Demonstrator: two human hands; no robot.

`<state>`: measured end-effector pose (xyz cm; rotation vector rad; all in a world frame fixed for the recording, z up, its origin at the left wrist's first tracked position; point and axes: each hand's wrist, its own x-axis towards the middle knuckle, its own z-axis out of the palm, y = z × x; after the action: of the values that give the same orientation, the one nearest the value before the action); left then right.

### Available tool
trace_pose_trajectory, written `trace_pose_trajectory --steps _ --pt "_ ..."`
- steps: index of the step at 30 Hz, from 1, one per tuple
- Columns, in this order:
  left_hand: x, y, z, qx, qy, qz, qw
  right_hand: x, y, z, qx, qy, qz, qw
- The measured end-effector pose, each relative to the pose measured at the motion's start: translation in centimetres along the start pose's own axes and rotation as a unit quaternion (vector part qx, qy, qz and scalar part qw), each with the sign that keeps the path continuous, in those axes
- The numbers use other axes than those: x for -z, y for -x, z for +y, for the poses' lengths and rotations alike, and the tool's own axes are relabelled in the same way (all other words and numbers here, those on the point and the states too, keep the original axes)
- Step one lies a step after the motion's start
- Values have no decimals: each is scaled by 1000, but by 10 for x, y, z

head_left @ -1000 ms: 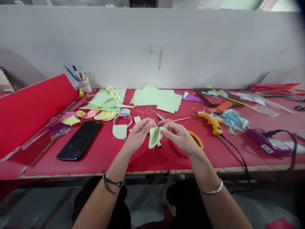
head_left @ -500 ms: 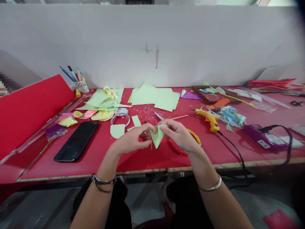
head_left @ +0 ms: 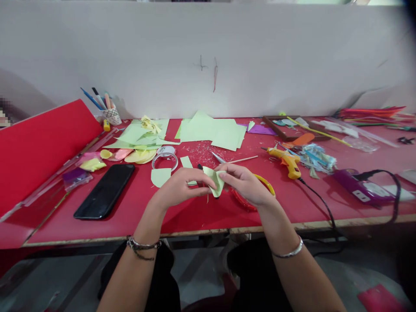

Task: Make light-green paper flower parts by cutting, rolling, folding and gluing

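Note:
A small piece of pale green paper (head_left: 218, 182), curled and partly folded, is held up between my two hands above the red table. My left hand (head_left: 183, 184) pinches its left edge between thumb and fingers. On the other side, my right hand (head_left: 243, 182) grips it with the thumb on the front face. Behind the paper, the dark ends of a tool are partly hidden. Beneath my right hand lie a red ring and a yellow ring (head_left: 267, 184). Cut green paper pieces (head_left: 160, 177) and a tape roll (head_left: 165, 161) lie by my left hand.
A black phone (head_left: 104, 191) lies at left, near a red board (head_left: 45, 151). Green paper sheets (head_left: 208, 128) are stacked at the back. To the right are a yellow glue gun (head_left: 286, 161) with its cord, a purple power strip (head_left: 360, 188) and a brown tray (head_left: 276, 130).
The paper has gone from a sharp pointed fold to a more open, curled shape. My left fingers have closed in on its left edge. Both hands stay in nearly the same place.

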<state>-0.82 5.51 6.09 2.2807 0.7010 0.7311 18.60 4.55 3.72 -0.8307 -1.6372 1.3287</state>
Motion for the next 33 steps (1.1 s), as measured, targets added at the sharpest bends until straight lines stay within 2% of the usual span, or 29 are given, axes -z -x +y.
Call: trace_pose_trajectory --steps 6,10,15,19,23,27,30,33 --pt "-2 -1 -1 -2 -41 -31 999 -1 0 0 -7 72 22 997" --pt "-4 -2 -1 9 -56 -24 998 -3 -2 0 -2 92 40 995" --pt "-4 -1 -2 17 -82 -30 996 -2 -3 2 -8 84 89 992" --pt "-5 -1 -3 19 -91 -22 995 -1 -4 7 -14 16 106 994" --pt "-6 -1 -3 9 -75 32 997 3 -3 7 -10 -38 84 996" --pt "-6 -2 -1 8 -40 86 995 14 4 -3 22 17 11 1000" --pt "-5 -3 1 13 -10 103 995 22 10 -10 27 34 -31 999" --pt "-5 -3 2 14 7 104 995 27 12 -11 27 47 -30 998"
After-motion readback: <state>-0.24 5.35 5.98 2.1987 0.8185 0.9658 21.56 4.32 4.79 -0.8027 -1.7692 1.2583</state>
